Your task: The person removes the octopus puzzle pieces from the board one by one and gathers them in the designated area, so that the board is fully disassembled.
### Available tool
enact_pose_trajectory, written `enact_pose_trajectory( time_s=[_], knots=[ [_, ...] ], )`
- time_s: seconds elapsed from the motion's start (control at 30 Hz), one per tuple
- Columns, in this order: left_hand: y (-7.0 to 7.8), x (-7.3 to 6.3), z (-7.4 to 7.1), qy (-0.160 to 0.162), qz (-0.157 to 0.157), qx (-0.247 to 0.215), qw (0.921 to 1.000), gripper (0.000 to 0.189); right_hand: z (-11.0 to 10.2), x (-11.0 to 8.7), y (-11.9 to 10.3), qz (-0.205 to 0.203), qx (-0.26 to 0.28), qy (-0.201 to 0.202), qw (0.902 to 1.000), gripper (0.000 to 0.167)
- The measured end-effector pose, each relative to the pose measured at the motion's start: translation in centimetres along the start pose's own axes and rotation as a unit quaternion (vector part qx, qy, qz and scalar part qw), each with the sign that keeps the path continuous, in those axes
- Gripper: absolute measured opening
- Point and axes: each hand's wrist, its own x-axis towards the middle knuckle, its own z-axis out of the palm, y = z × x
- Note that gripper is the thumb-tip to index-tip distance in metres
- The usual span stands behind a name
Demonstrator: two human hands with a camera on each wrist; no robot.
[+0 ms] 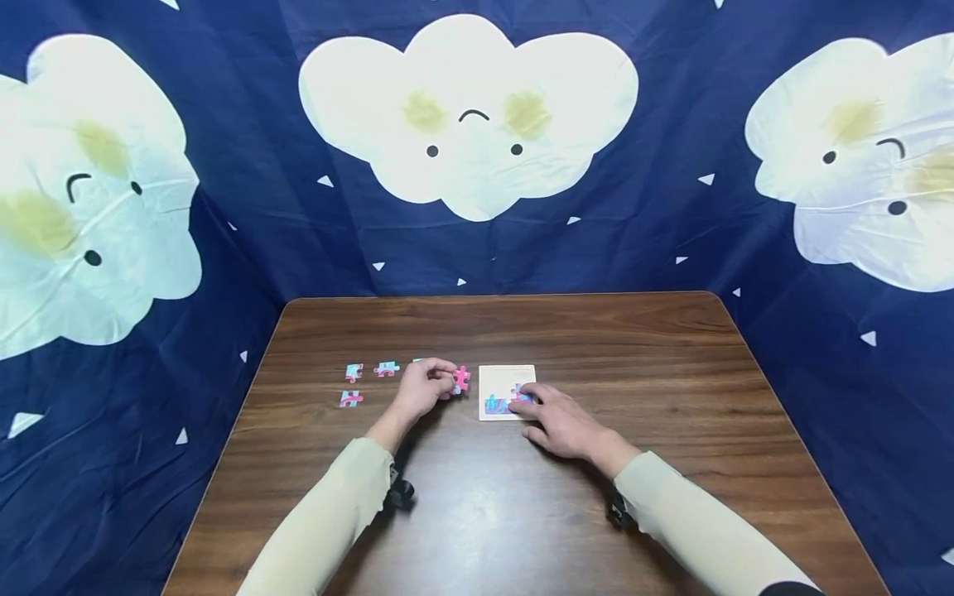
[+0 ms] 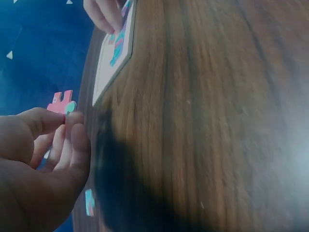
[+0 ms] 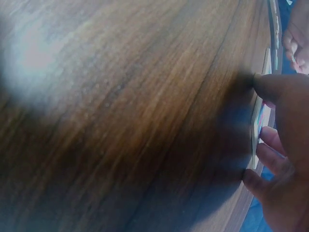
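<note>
A pink jigsaw piece [image 1: 462, 378] with a bit of blue is pinched between the thumb and fingertips of my left hand [image 1: 419, 391], just left of a pale square puzzle board [image 1: 498, 377]. In the left wrist view, the held piece [image 2: 59, 103] sticks out past the fingertips. My right hand [image 1: 564, 420] rests at the board's right side, its fingers spread and touching the pieces there. Blue and purple pieces [image 1: 495, 405] lie along the board's near edge, and the fingers partly cover others to their right.
Several loose jigsaw pieces lie left of my left hand, among them an upper one [image 1: 387, 368] and a lower one [image 1: 351, 399]. Another is mostly behind that hand. The wooden table [image 1: 477, 513] ends at a dark blue cloth [image 1: 477, 257] with clouds.
</note>
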Motion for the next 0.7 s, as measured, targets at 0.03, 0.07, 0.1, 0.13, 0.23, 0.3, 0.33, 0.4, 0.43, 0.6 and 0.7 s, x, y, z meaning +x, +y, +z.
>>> enact_pose_trajectory(
  time_s=[0.03,0.07,0.1,0.13,0.23,0.3,0.33,0.4,0.43,0.6,0.7],
  knots=[
    [0.0,-0.1,-0.2,0.004,0.001,-0.002,1.0,0.026,0.0,-0.1,0.1,-0.001,-0.001,0.005,1.0,0.047],
    [-0.2,-0.1,-0.4,0.008,0.002,-0.004,1.0,0.027,0.0,-0.1,0.1,-0.003,-0.001,0.009,1.0,0.046],
    [-0.3,-0.2,-0.7,0.012,0.004,-0.006,0.9999,0.027,0.0,-0.2,0.2,-0.003,-0.003,0.01,0.9999,0.046],
    [-0.4,-0.2,-1.0,0.017,0.003,-0.008,0.9998,0.028,0.0,-0.2,0.2,-0.004,-0.004,0.01,0.9999,0.047],
    [-0.8,-0.5,-2.0,0.026,0.003,-0.007,0.9996,0.03,0.0,-0.3,0.1,-0.005,-0.007,0.001,1.0,0.047],
    [-1.0,-0.7,-2.6,0.03,0.0,-0.002,0.9995,0.031,0.0,-0.3,0.1,-0.002,-0.006,-0.007,1.0,0.047],
    [-1.1,-0.8,-2.9,0.032,-0.004,-0.001,0.9995,0.031,0.0,-0.3,0.1,-0.001,-0.006,-0.009,0.9999,0.047],
    [-1.2,-1.0,-3.5,0.036,-0.013,0.001,0.9993,0.031,0.1,-0.4,0.1,0.0,-0.007,-0.011,0.9999,0.047],
    [-1.2,-1.1,-3.8,0.039,-0.017,0.001,0.9991,0.031,0.1,-0.4,0.1,0.001,-0.007,-0.01,0.9999,0.047],
    [-1.2,-1.7,-5.3,0.049,-0.03,0.01,0.9983,0.03,0.0,-0.4,0.1,0.006,-0.003,-0.011,0.9999,0.047],
    [-1.3,-1.8,-6.1,0.058,-0.036,0.01,0.9976,0.031,-0.3,-0.4,0.1,0.009,0.001,-0.009,0.9999,0.047]
  ],
)
